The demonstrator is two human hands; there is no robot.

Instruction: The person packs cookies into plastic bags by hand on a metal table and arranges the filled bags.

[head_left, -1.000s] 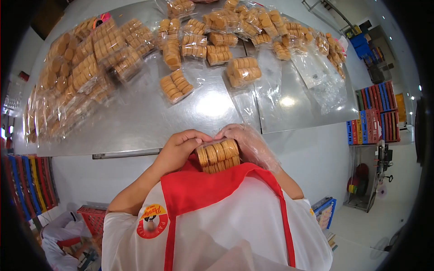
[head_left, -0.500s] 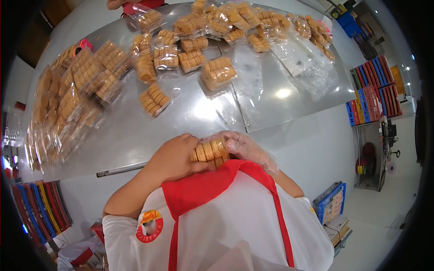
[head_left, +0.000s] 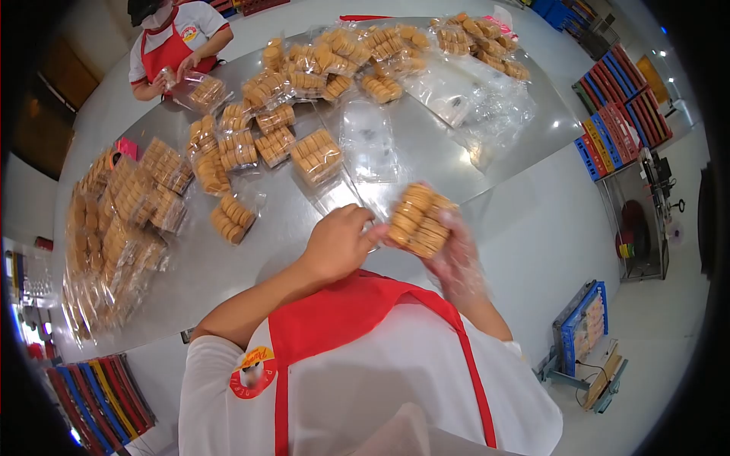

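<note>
In my gloved right hand (head_left: 458, 262) is a clear-wrapped pack of round biscuits (head_left: 418, 220), stacked in rows and tilted above the table's near edge. The fingers of that hand wrap its right and lower sides. My bare left hand (head_left: 338, 242) is at the pack's lower left corner, its fingers curled and partly blurred; what they pinch is hidden. Beyond my hands, one biscuit pack (head_left: 316, 156) rests on the steel table (head_left: 266, 251), and a smaller pack (head_left: 233, 219) lies to the left. A flat clear bag (head_left: 368, 140) is on the table behind the held pack.
Many biscuit packs are piled on the left (head_left: 114, 228) and along the far side (head_left: 334, 61). Loose clear bags (head_left: 487, 99) lie at the right. Across the table, a co-worker (head_left: 179, 45) in a red apron handles another pack (head_left: 205, 93). Stacked coloured trays (head_left: 620, 140) stand at right.
The pack has moved from close against my apron outward and to the right, turning to show more biscuits. My left hand has shifted off its side to its corner. The co-worker has come into fuller view.
</note>
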